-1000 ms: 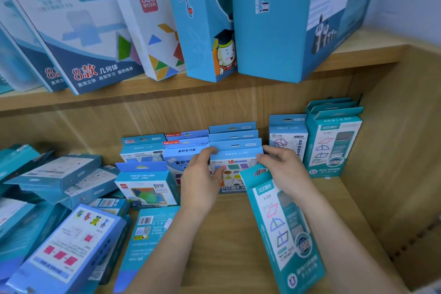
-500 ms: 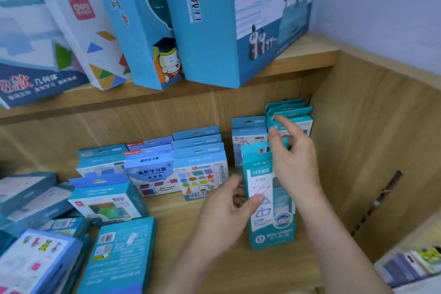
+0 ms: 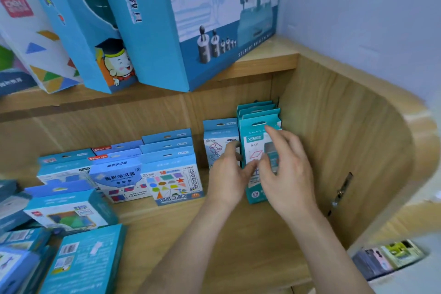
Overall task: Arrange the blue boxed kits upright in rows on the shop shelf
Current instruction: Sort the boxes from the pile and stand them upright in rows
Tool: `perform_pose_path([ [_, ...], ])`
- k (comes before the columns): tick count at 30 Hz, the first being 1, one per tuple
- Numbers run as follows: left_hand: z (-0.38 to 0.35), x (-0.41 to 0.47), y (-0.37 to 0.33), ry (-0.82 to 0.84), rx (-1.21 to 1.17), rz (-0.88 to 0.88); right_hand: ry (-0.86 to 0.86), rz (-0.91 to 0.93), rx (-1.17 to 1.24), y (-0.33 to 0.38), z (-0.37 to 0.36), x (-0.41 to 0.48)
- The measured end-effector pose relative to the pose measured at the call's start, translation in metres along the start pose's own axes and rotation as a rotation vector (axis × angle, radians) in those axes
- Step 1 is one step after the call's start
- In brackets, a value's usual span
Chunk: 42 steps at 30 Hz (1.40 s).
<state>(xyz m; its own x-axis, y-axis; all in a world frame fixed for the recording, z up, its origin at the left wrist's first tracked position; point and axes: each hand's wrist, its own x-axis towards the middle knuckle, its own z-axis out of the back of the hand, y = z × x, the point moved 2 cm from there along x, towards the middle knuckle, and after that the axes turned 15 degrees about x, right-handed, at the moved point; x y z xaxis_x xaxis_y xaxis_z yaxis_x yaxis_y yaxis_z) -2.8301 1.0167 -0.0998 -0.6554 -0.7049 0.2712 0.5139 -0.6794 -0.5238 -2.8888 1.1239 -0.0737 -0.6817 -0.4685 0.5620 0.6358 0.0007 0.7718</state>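
Note:
A tall teal boxed kit (image 3: pixel 253 137) stands upright at the front of a row of matching teal kits (image 3: pixel 256 108) in the shelf's right back corner. My left hand (image 3: pixel 228 175) pinches its left edge, thumb on the front and fingers slipped beside the neighbouring cube-frame kit (image 3: pixel 217 148). My right hand (image 3: pixel 285 169) lies against the kit's front with its fingers nearly straight and spread. Further left stand upright rows of blue kits: the shapes kits (image 3: pixel 172 180) and the area-learner kits (image 3: pixel 119 180).
Several blue kits lie flat or tilted in a loose pile at the left (image 3: pixel 82 261). Large blue boxes (image 3: pixel 191 19) lean on the upper shelf overhead. The wooden side wall (image 3: pixel 338 141) closes the right. Bare shelf board (image 3: pixel 214 234) lies under my forearms.
The teal kit has gone from tilted in my right hand near the front to upright against the corner row. My left hand moved off the shapes kits to its left edge.

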Motion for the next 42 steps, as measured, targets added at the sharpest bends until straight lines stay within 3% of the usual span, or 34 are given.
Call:
perform_pose_path([
  [13,0.048,-0.050,0.031,-0.135,0.025,-0.028,0.175,-0.021,0.160,0.009,-0.018,-0.014],
  [20,0.124,-0.103,0.091,-0.253,0.047,0.121,0.452,-0.062,0.281,0.043,-0.076,-0.032],
  [31,0.234,-0.204,0.209,-0.373,0.345,0.348,0.767,-0.072,0.472,0.113,-0.187,-0.093],
  [36,0.264,-0.242,0.260,-0.267,0.464,0.384,0.958,0.069,0.313,0.146,-0.231,-0.127],
  [42,0.259,-0.268,0.310,0.090,0.699,0.312,1.243,0.288,0.029,0.178,-0.274,-0.166],
])
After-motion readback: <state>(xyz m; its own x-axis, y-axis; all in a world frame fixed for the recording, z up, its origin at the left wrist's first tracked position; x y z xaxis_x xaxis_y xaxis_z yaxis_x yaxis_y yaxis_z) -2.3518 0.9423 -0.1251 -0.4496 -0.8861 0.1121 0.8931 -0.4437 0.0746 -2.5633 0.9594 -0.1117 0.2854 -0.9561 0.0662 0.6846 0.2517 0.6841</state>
